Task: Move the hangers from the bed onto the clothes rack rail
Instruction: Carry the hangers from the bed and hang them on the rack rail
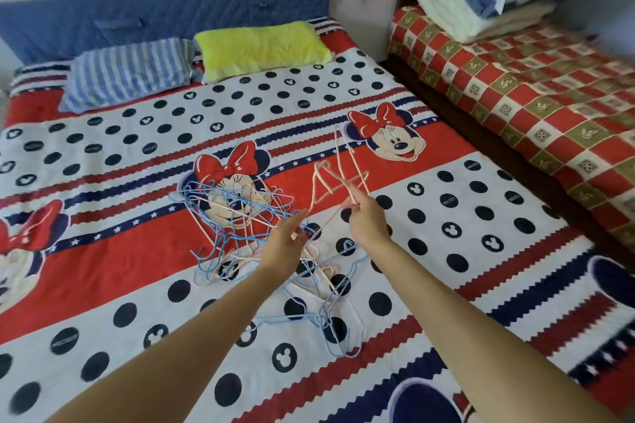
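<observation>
The task looks barely begun. A tangled heap of thin blue, pink and white wire hangers (240, 216) lies in the middle of the bed (103, 285), spilling toward the near edge in a second loose cluster of pale blue and pink hangers (323, 299). No clothes rack rail is in view, so none of the hangers can be counted as moved, and nearly the whole pile is left to carry.

The right hand (369, 220) pinches a pink wire hanger (338, 178) between thumb and fingertips, lifted clear of the sheet and tilted up above the heap; a second pale hanger seems to come up with it, though the thin wires are hard to separate. The left hand (285, 244) reaches into the tangle with its fingers extended and lightly curled at a pink wire; whether they actually grip it cannot be told. My judgement is that this is the step of freeing one hanger from the knot.

On writing: the red, white and navy cartoon-mouse bedsheet carries dark dots printed "MICKEY" (449, 200), legible on a few near the right side. Beyond lie a blue-and-white striped pillow (130, 75) and a yellow-green towel-covered pillow (264, 46).
</observation>
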